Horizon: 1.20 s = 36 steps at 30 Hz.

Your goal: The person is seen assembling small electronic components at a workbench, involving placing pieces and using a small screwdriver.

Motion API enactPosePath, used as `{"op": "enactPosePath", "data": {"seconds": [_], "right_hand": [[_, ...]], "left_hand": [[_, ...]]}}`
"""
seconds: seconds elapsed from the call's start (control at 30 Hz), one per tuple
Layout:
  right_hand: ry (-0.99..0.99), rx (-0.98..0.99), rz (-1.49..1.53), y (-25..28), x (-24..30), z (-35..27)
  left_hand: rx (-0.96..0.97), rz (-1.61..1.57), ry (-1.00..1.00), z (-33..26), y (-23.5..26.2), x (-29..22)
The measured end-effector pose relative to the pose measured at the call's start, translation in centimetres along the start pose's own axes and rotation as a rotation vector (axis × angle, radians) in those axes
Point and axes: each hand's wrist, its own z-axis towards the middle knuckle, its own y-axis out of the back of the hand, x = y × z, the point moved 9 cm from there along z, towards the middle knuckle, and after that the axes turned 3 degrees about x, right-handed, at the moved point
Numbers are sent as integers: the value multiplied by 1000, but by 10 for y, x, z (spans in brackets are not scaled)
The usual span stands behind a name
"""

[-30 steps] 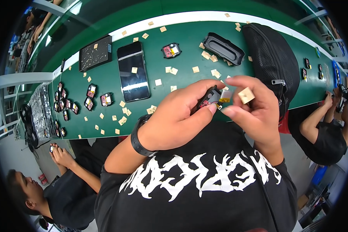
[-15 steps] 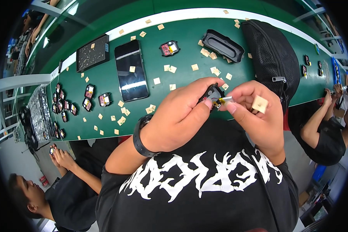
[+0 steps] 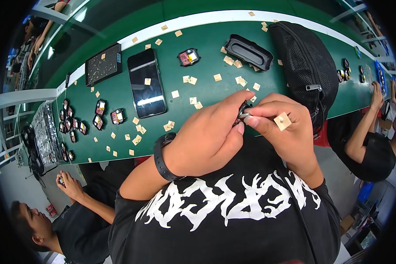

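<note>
My left hand [image 3: 209, 138] is closed round a small black device housing [image 3: 243, 108], and the fingers cover most of it. Thumb and forefinger of my right hand [image 3: 282, 123] pinch a small silver part [image 3: 245, 115] against the housing's right side. A beige square sticker [image 3: 282, 121] stands out from between that hand's other fingers. Just beyond my hands, similar beige squares [image 3: 241, 81] lie scattered on the green tabletop [image 3: 207, 97]. An opened housing [image 3: 188, 57] with red and yellow insides sits farther off.
A black phone [image 3: 147, 97] and a dark tray of tiny pieces [image 3: 103, 65] are to the left, with several opened housings [image 3: 118, 116] nearer. At the right are a black oblong tray [image 3: 249, 52] and a black mesh pouch [image 3: 306, 70]. People work on both sides.
The silver part, earlier apart from the housing at its right, is now up against it. My right hand has moved slightly left, and the beige square has tilted.
</note>
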Motion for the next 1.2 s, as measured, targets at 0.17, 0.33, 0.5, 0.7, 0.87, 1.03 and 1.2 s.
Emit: {"op": "enactPosePath", "data": {"seconds": [0.17, 0.33, 0.5, 0.7, 0.87, 1.03, 1.2], "right_hand": [[-137, -35, 165, 1, -16, -1], [-311, 24, 445, -8, -36, -2], [-300, -17, 357, -1, -27, 3], [448, 112, -445, -4, 54, -9], [626, 246, -619, -23, 60, -13], [661, 349, -797, -38, 65, -14], [715, 387, -925, -54, 64, -17]], "left_hand": [[63, 23, 14, -2, -4, -3], [46, 37, -152, -8, -10, -8], [105, -442, 295, -11, -17, 14], [62, -658, 365, -12, -8, 8], [52, -369, 193, -7, 2, 3], [135, -94, 118, -5, 5, -8], [99, -66, 62, -10, 5, -7]]}}
